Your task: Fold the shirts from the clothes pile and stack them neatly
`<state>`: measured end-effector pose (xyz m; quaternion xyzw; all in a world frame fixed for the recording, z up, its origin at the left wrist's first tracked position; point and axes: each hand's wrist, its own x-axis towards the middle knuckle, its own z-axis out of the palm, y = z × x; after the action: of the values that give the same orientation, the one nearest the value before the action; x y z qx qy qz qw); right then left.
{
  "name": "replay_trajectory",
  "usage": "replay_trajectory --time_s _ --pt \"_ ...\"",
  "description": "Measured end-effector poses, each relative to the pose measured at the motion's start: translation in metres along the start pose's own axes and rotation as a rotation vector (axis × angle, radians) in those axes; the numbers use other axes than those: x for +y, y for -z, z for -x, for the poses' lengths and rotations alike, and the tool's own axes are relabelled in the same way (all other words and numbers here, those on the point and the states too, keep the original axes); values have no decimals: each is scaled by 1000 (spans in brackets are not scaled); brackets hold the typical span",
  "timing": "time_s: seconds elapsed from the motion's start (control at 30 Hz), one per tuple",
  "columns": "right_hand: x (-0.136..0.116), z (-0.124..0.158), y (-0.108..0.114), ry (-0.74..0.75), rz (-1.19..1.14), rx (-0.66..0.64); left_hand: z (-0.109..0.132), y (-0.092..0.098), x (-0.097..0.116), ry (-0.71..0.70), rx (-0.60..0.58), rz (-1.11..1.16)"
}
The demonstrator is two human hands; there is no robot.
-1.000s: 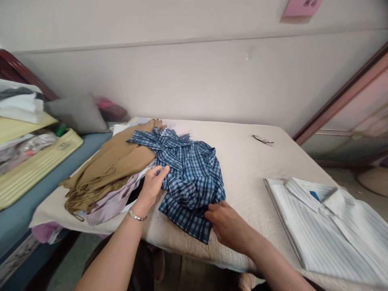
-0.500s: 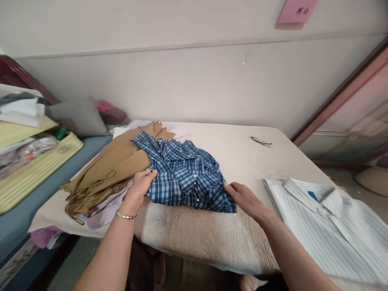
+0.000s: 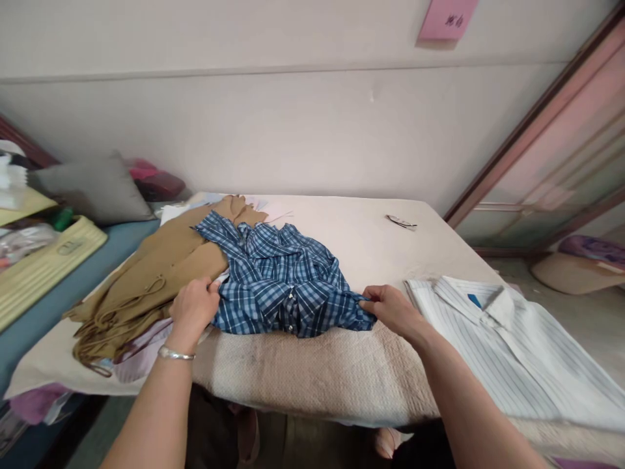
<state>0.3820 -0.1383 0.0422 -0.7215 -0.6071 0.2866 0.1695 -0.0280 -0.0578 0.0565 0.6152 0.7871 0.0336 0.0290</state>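
A crumpled blue plaid shirt (image 3: 280, 283) lies on the beige padded table (image 3: 312, 371), stretched sideways between my hands. My left hand (image 3: 193, 309), with a silver bracelet at the wrist, is closed on the shirt's left edge. At the right end, my right hand (image 3: 393, 309) pinches the shirt's edge. A tan garment (image 3: 161, 270) with drawstrings lies just left of the plaid shirt, on top of pale pink and white clothes.
A folded white striped shirt (image 3: 502, 342) lies at the table's right. A pair of glasses (image 3: 401, 223) rests near the far edge. To the left are a grey cushion (image 3: 95, 189), a yellow case (image 3: 46, 264) and stacked items on a blue surface.
The plaid shirt's hanging lower part was lifted back onto the table and pulled out flat. My right hand moved up and right along its edge; my left shifted to its left edge.
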Motion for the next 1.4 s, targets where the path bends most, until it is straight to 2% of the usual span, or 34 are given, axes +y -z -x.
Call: replay_trajectory --time_s 0.1,0.23,0.33,0.47,0.6,0.8,1.0,1.17,1.3,1.4 --pt "1 1 5 -35 88 47 0 2 -3 0 -52 -34" --pt "-14 7 1 -136 349 248 2 -1 0 -29 -75 -71" --pt "-34 18 -7 -81 367 297 2 -5 1 -73 -71 -86" --pt "-52 40 -22 28 433 250 2 -9 0 -103 -33 -91" --pt "-57 57 -39 77 539 151 1 -11 4 -142 -8 -101" --pt "-63 58 -54 60 696 110 0 -16 12 -273 -30 -76" --pt "-53 53 -42 18 719 28 -3 -25 12 -360 -127 -55" --pt "-39 44 -25 -8 701 86 -3 -27 13 -399 -175 -13" --pt "-24 33 -10 -69 644 174 -2 -22 14 -407 -79 29" --pt "-13 24 1 -117 471 237 2 -17 18 -406 21 33"
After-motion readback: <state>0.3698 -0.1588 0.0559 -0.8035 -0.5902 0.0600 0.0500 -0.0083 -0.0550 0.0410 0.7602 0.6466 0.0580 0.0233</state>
